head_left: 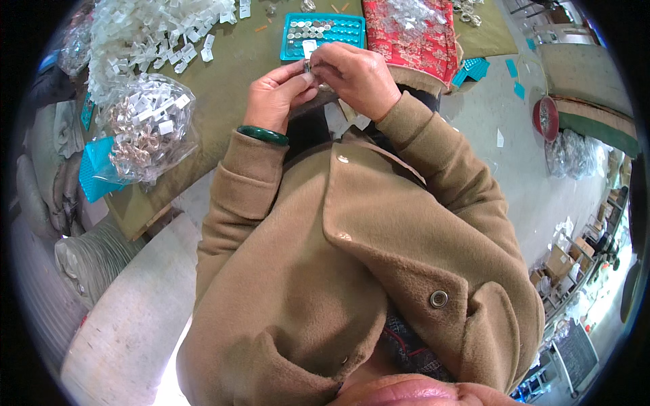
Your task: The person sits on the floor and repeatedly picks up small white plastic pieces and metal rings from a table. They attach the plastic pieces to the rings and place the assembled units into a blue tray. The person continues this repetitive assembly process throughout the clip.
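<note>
Both hands meet over the near edge of the table, fingers pinched together. My left hand (274,95), with a dark green bangle at its wrist, grips a small shiny metal piece (307,66) between thumb and forefinger. My right hand (359,76) is closed on the other side of it, its fingertips hidden. A white tag (309,47) stands up just above the fingers; whether it hangs from the piece I cannot tell. Right beyond the hands lies a turquoise tray (289,51) with rows of small round pieces (311,30) in its left and upper part.
A large heap of white tags (162,30) covers the table's far left. Nearer stands a clear bag (152,125) of tagged metal pieces, beside a turquoise tray (98,169). Red patterned cloth (413,47) lies at right. A red basin (546,119) is farther right.
</note>
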### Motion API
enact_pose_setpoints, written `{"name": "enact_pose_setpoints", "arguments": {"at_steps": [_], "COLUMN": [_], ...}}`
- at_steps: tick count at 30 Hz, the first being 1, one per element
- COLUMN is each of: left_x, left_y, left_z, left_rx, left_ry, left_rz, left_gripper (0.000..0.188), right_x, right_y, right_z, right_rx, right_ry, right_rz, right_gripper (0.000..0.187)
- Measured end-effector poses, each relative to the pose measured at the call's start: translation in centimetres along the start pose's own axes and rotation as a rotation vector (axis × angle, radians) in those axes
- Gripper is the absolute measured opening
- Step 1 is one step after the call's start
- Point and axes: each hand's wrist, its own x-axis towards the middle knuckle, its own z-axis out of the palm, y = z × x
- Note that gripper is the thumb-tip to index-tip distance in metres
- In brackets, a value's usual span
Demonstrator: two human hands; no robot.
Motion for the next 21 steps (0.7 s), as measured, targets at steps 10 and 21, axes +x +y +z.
{"name": "enact_pose_setpoints", "arguments": {"at_steps": [10, 21], "left_x": [0.9, 1.4], "left_y": [-0.7, -0.5], "left_z": [-1.1, -1.4], "left_rx": [-0.116, -0.102], "left_ry": [0.094, 0.159], "left_rz": [-0.047, -0.048], "left_gripper": [0.021, 0.016], "right_x": [0.0, 2.2], "right_y": [1.7, 4.7], "right_z": [0.2, 3.0], "right_rx": [0.491, -0.362], "right_ry": [-0.088, 0.064], "right_rz": [0.325, 0.109], "right_gripper": [0.015, 0.009]}}
